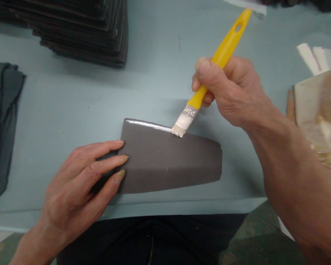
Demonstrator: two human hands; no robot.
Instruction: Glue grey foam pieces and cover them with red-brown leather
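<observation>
A dark grey flat piece (171, 158), tapering to the right, lies on the table close to its front edge. Along the left part of its far edge runs a shiny white wet streak (149, 125). My right hand (223, 84) is closed around the yellow handle of a paintbrush (222, 55), whose whitish bristles touch the piece's far edge where the streak ends. My left hand (88, 180) has its fingers spread, the tips resting on the left end of the piece and pressing it down.
A tall stack of dark pieces (99, 33) stands at the back left. Folded dark fabric (2, 129) lies at the left edge. On the right are a smeared, pale container (317, 106) and white strips (314, 59). The light blue table (154, 81) ends just before my body.
</observation>
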